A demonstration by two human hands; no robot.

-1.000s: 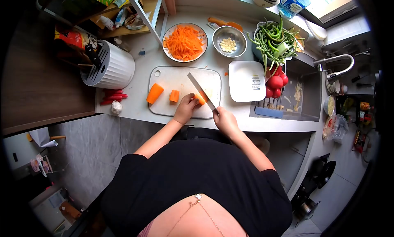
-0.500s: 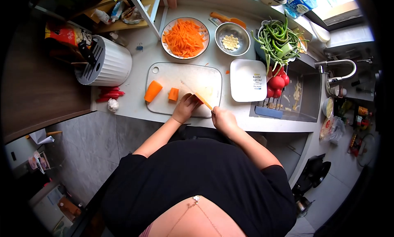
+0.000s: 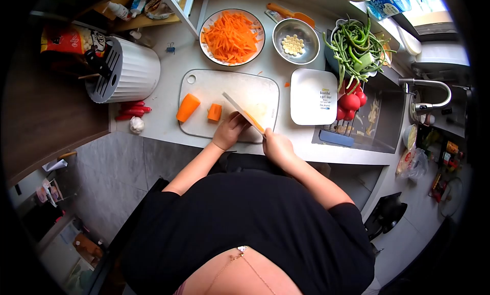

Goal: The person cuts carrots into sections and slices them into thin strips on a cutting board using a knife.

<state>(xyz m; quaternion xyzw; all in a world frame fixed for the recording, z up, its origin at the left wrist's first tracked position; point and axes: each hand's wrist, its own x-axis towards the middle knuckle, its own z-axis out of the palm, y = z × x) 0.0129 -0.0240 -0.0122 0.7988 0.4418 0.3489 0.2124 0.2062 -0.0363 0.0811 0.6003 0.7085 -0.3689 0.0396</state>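
My right hand [image 3: 278, 146] is closed around the handle of a kitchen knife [image 3: 233, 104], its blade slanting up and left over the white cutting board [image 3: 204, 80]. My left hand [image 3: 227, 132] has its fingers curled beside the blade, on a carrot piece mostly hidden by fingers and knife. Orange carrot [image 3: 253, 121] shows along the blade's right side. Left of my left hand, a short carrot chunk [image 3: 214, 112] and a longer carrot piece [image 3: 189, 107] lie on the board.
Behind the board stand a plate of carrot strips [image 3: 230, 37] and a metal bowl [image 3: 312, 49] with pale round slices. A white square container [image 3: 312, 98], green beans [image 3: 356, 47] and tomatoes [image 3: 350, 102] are rightward, by the sink [image 3: 385, 134]. A knife block [image 3: 133, 70] and garlic [image 3: 137, 124] are leftward.
The knife blade has turned, so its flat side and tip now show above the left fingers. Both hands stay in nearly the same place; the view has shifted slightly.
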